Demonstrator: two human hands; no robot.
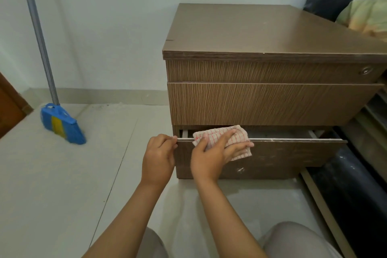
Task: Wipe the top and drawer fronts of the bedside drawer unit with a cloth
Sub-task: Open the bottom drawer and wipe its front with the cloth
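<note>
A brown wood-grain bedside drawer unit (261,33) stands on the floor against the wall. Its bottom drawer (293,155) is pulled partly out; the two drawer fronts above it are closed. My right hand (211,157) holds a pink-and-white checked cloth (236,135) on the top edge of the bottom drawer's front, near its left end. My left hand (159,157) grips the left end of that same drawer front, fingers curled over the corner.
A blue and yellow broom (60,123) with a grey pole leans against the wall at the left. A bed frame (356,174) and pillow (364,14) lie to the right. My knees (297,241) are at the bottom, over pale floor tiles.
</note>
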